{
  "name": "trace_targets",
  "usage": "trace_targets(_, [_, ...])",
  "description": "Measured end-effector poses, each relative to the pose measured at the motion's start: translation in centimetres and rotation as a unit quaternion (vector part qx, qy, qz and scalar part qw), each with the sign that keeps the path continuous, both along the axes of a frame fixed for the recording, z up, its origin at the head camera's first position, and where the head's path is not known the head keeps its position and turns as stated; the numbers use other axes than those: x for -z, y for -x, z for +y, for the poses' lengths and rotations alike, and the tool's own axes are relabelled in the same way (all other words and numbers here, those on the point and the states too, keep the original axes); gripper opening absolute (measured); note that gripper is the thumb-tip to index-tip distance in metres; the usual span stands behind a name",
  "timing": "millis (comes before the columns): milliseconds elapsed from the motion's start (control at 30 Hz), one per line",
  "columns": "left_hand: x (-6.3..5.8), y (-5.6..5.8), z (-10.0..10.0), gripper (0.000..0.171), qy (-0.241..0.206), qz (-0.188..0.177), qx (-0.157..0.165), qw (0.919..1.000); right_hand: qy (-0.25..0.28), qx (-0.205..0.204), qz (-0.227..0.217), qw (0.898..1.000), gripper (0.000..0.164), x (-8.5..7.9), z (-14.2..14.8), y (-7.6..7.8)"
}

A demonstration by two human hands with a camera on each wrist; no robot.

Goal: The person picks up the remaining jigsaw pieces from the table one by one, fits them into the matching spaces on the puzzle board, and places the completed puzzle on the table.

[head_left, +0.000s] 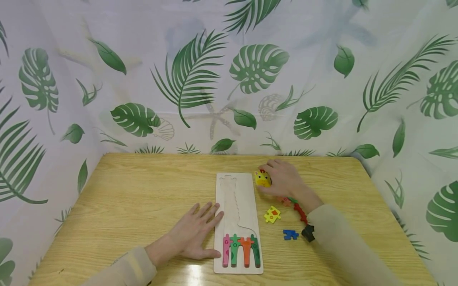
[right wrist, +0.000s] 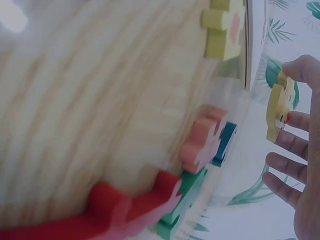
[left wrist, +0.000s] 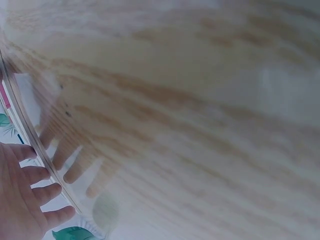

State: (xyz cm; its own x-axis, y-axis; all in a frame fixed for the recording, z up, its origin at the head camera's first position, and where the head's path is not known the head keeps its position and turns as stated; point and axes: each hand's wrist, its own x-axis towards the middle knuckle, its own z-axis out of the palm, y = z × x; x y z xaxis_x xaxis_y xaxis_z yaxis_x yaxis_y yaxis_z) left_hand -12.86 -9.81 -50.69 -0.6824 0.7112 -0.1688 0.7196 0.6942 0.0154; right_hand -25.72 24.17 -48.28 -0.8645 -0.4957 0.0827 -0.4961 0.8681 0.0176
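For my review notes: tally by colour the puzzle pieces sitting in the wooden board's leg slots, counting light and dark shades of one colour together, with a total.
Pink piece: 1
Green pieces, one lighter and one darker: 2
Orange piece: 1
Total: 4

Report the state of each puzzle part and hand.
Pale wooden puzzle board: flat, partly filled.
Pink leg piece: fitted.
Green leg piece: fitted.
Orange leg piece: fitted.
Dark green leg piece: fitted.
Yellow giraffe head piece: held, unfitted.
Yellow spotted jigsaw piece: loose.
Blue jigsaw piece: loose.
Black angular piece: loose.
Red knobbed piece: loose.
Salmon jigsaw piece: loose.
Green jigsaw piece: loose.
Teal piece: loose.
Left grip: spread, at board's edge.
Right grip: pinching giraffe head.
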Motion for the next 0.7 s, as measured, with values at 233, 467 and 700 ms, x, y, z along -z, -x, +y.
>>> trace_targets(233, [-0.3,-0.1,0.1,0.109,-0.003,0.005,0.002,1.0000,0.009,-0.006,0.006,1.000,0.066,-0.7,-0.9,-0.1])
trace_targets(467, [-0.2,-0.1,0.0,0.109,-0.008,0.001,0.002,1.0000,0.015,-0.003,0.001,1.000,0.068,-0.8,-2.1,0.2])
trace_targets(700, [0.0,-0.1,0.0,0.109,-0.006,0.000,0.001,1.0000,0.020,0.009,-0.014,1.000,0.066,-0.7,-3.6,-0.2])
